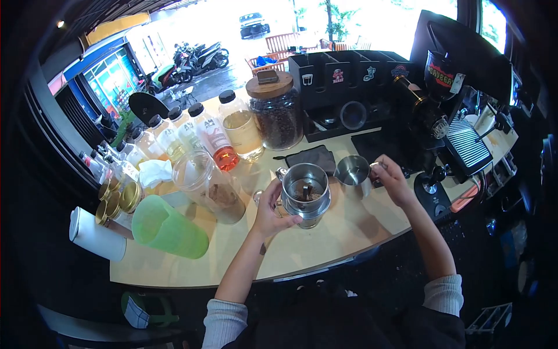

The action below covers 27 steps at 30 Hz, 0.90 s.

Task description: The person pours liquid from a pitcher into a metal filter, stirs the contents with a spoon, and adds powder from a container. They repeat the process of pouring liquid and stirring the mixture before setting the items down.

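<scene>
The metal filter cup [305, 185] stood on the bench [319, 253], right of its middle and toward the near edge, mouth up, with something dark brown and a small upright piece [307, 189] inside. I had the left hand [272, 205] clamped on its left side, fingers by the handle and thumb along the wide flange below. What supported that flange was mostly hidden. I judged steadying to be this hand's job: a light, level hold suited it best, since squeezing or pushing sideways could tip the cup off its support.

Just right of the cup, the right hand [388, 177] was closed on the handle of a small metal pitcher [352, 170]. I could not tell what the pitcher held, nor whether its base touched the bench. To work well, I reckoned, its lip wanted to stay low and close over the cup's middle, tilted slowly from the wrist, without knocking the rim.

A black cloth [314, 157] lay just behind, toward the far edge, near the bean jar [276, 116]. Left of my left hand leaned a tub of brown powder [216, 198]; toward the near left corner was a green jug [171, 227]. I judged that the left elbow needed care around both.
</scene>
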{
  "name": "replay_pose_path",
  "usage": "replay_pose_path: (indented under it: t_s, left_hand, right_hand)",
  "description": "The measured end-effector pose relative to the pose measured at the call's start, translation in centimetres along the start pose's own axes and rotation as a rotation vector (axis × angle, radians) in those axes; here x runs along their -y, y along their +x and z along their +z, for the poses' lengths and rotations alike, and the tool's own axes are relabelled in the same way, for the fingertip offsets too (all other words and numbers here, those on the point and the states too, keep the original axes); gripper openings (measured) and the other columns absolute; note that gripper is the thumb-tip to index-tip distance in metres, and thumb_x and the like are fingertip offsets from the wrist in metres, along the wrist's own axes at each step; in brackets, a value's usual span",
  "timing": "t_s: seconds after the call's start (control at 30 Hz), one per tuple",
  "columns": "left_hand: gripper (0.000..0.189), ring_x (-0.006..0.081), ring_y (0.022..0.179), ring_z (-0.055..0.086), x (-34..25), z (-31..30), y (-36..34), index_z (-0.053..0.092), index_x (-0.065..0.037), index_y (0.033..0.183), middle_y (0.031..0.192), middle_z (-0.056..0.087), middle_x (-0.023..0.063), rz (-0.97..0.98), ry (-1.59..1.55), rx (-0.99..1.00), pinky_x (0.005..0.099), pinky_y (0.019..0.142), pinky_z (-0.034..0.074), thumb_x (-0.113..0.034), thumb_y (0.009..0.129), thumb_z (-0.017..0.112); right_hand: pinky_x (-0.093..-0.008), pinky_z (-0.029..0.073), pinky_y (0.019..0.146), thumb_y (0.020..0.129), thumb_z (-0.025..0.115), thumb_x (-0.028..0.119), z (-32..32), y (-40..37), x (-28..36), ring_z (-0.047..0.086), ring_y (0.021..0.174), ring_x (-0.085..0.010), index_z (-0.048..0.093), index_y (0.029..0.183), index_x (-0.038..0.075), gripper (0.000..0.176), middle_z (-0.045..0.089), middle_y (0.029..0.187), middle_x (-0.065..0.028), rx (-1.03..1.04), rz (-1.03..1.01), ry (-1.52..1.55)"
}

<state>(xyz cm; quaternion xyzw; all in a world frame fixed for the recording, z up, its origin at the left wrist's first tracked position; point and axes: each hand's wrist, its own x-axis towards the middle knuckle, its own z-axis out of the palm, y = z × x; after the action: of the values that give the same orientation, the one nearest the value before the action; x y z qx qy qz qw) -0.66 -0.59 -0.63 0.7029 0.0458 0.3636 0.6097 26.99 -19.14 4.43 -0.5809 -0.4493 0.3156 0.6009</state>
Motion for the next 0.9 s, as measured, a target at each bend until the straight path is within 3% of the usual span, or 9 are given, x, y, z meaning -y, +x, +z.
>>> replay_pose_path:
  t_s: [0.07, 0.2, 0.33, 0.77, 0.9]
  left_hand:
    - [0.109, 0.0263, 0.13, 0.043, -0.3, -0.1, 0.1, 0.031, 0.003, 0.14, 0.136, 0.045, 0.0148, -0.004, 0.028, 0.025, 0.0377, 0.111, 0.028, -0.028, 0.055, 0.092]
    - [0.109, 0.0262, 0.13, 0.042, -0.6, 0.1, 0.3, 0.032, 0.003, 0.14, 0.137, 0.045, 0.0153, 0.008, 0.04, 0.041, 0.0375, 0.111, 0.027, -0.031, 0.055, 0.092]
    - [0.109, 0.0261, 0.13, 0.042, 0.3, 0.1, 0.0, 0.032, 0.004, 0.139, 0.136, 0.046, 0.0156, 0.005, -0.023, -0.002, 0.0375, 0.111, 0.027, -0.03, 0.055, 0.092]
    - [0.095, 0.023, 0.126, 0.045, -1.3, 0.7, 0.6, 0.039, 0.001, 0.134, 0.131, 0.049, 0.0124, 0.009, -0.035, 0.041, 0.036, 0.11, 0.03, -0.021, 0.056, 0.089]
    - [0.093, 0.0224, 0.126, 0.045, -1.1, 0.6, 0.5, 0.041, 0.001, 0.132, 0.129, 0.05, 0.0124, 0.045, 0.035, 0.031, 0.0361, 0.109, 0.03, -0.021, 0.056, 0.089]
  right_hand:
    - [-0.022, 0.041, 0.071, 0.098, 0.05, 0.016, -0.1, 0.3, 1.5, 0.048, 0.077, -0.0052, 0.048, 0.089, 0.006, 0.015, 0.05, 0.08, 0.0018, 0.007, -0.153, 0.054]
    - [-0.0242, 0.043, 0.077, 0.097, 0.052, 0.017, 0.7, 0.7, 6.2, 0.05, 0.079, -0.0068, 0.048, 0.088, 0.006, 0.015, 0.05, 0.079, 0.001, -0.01, -0.233, -0.024]
    - [-0.0229, 0.044, 0.07, 0.097, 0.053, 0.017, 2.4, 1.4, 10.3, 0.052, 0.073, -0.0067, 0.047, 0.088, 0.005, 0.016, 0.052, 0.077, 0.0008, 0.069, -0.338, -0.047]
    - [-0.0179, 0.043, 0.06, 0.092, 0.059, 0.011, 6.4, 3.1, 14.5, 0.052, 0.07, -0.0009, 0.044, 0.085, 0.004, 0.019, 0.053, 0.075, 0.0008, 0.226, -0.34, -0.16]
    - [-0.0193, 0.05, 0.063, 0.091, 0.06, 0.01, 6.4, 3.8, 14.5, 0.055, 0.072, -0.002, 0.042, 0.084, 0.003, 0.02, 0.054, 0.073, 0.0004, 0.234, -0.374, -0.238]
